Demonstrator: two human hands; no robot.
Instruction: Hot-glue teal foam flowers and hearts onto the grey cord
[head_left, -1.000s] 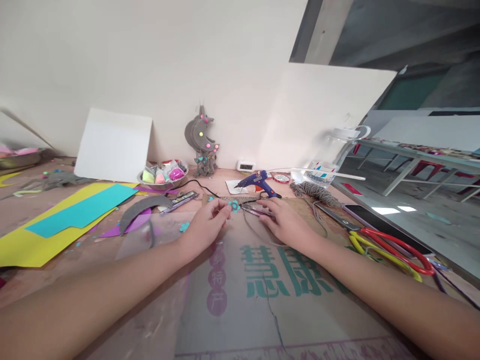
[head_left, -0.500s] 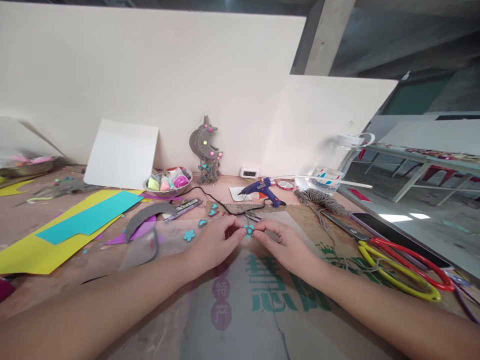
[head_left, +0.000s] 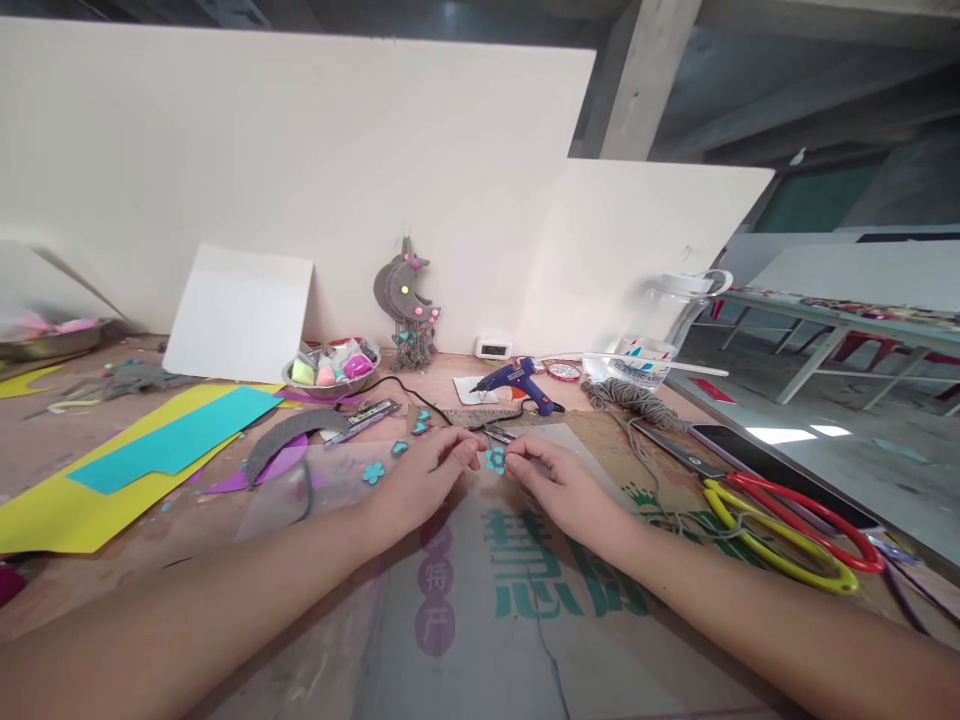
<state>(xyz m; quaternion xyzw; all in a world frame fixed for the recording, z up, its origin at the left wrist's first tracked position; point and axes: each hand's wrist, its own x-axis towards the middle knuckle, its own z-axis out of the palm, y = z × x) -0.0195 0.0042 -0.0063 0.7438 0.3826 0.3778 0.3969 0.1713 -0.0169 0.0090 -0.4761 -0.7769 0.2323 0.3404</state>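
Observation:
A small turquoise flower (head_left: pixel 496 459) with a hole or ring shape at its middle is pinched between the thumb and forefinger of my right hand (head_left: pixel 559 485). Just left of it, my left hand (head_left: pixel 424 478) has its thumb and forefinger drawn together, a short gap from the flower. Whether anything tiny sits in that pinch cannot be made out. Another turquoise flower (head_left: pixel 373 472) and a turquoise heart (head_left: pixel 400 448) lie left of my left hand. More small turquoise pieces (head_left: pixel 422 420) rest behind it. Beneath both hands is a clear sheet over printed cardboard (head_left: pixel 480 640).
A blue glue gun (head_left: pixel 519 380) lies beyond my hands. To the right are scissors (head_left: pixel 795 530), a phone (head_left: pixel 780 475) and grey yarn (head_left: pixel 637 400). Yellow (head_left: pixel 45 510) and turquoise sheets (head_left: pixel 172 440) spread left. A bowl of coloured clay (head_left: pixel 334 368) and a grey moon ornament (head_left: pixel 405 290) stand behind.
My left fingertips have come off the turquoise flower and drawn slightly left. The flower stays in my right fingers. The whole view has shifted a little.

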